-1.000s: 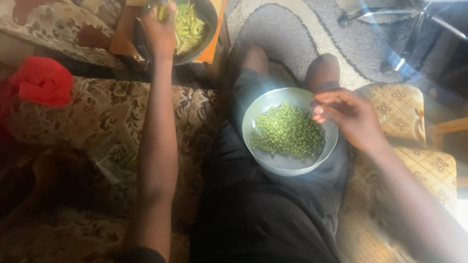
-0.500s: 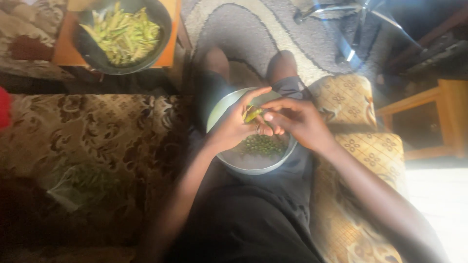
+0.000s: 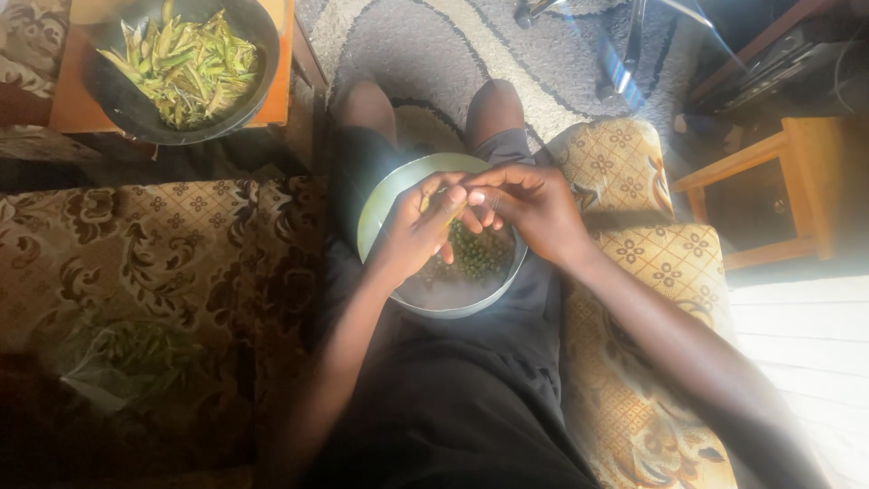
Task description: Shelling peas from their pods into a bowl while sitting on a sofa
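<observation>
A metal bowl (image 3: 385, 204) holding green shelled peas (image 3: 480, 254) rests on my lap. Over it my left hand (image 3: 418, 234) and my right hand (image 3: 529, 206) meet, fingertips pinched together on a green pea pod (image 3: 450, 215), which is mostly hidden by the fingers. A dark bowl (image 3: 118, 100) filled with yellow-green pods (image 3: 186, 68) stands on an orange stool at the far left, well away from both hands.
A patterned brown sofa seat (image 3: 145, 263) lies to my left, with a clear plastic bag of green pods (image 3: 122, 358) on it. A yellow patterned cushion (image 3: 634, 272) sits at my right. A wooden side table (image 3: 778, 190) and a grey rug (image 3: 434, 45) lie beyond.
A second ago my left hand reached into the dark bowl at the far left; it came back to the lap bowl, and both hands now hold a pod together above the peas.
</observation>
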